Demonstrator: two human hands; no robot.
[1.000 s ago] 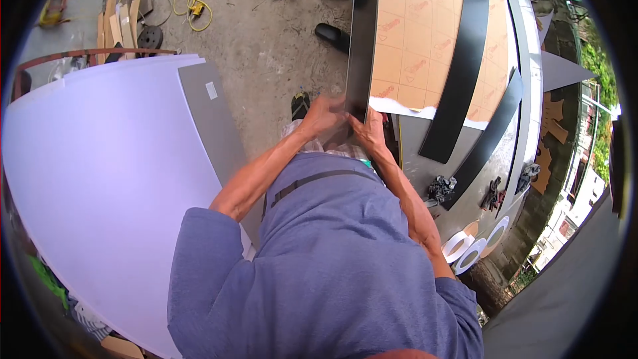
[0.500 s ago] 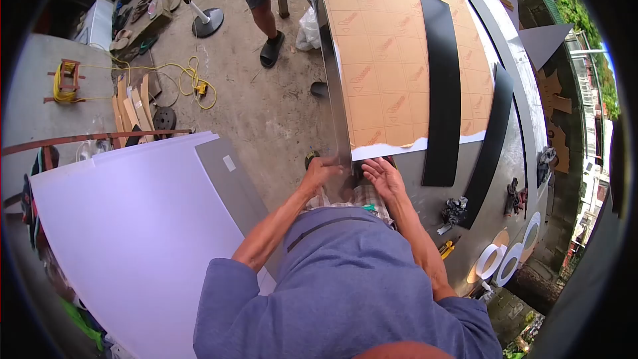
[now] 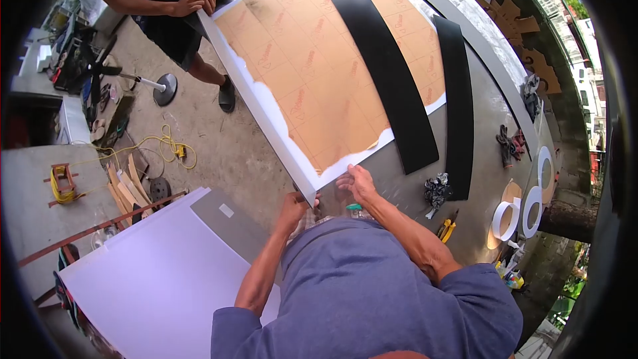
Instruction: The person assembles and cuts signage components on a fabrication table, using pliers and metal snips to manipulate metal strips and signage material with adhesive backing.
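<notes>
A large sheet (image 3: 306, 66) with torn brown printed paper over its white surface lies on the grey table (image 3: 392, 189). A long pale strip (image 3: 266, 123) runs along its left edge. My left hand (image 3: 291, 213) is closed around the near end of this strip, at the sheet's near corner; its fingertips are partly hidden. My right hand (image 3: 360, 185) is at the sheet's near edge, fingers apart and touching the white border. One curved black panel (image 3: 382, 70) lies across the sheet, and a second black panel (image 3: 458, 106) lies to its right.
Another person's hands (image 3: 199, 1) rest at the strip's far end. A stack of white sheets (image 3: 159, 272) stands at my left. Crumpled dark material (image 3: 436, 191), yellow-handled tools (image 3: 446, 229) and white rings (image 3: 506, 219) lie at right. A yellow cord (image 3: 156, 141) and a fan (image 3: 163, 86) occupy the floor.
My view has turned left, bringing the other person's hands into sight. My left hand has moved down onto the strip's near end. My right hand has come to the sheet's edge.
</notes>
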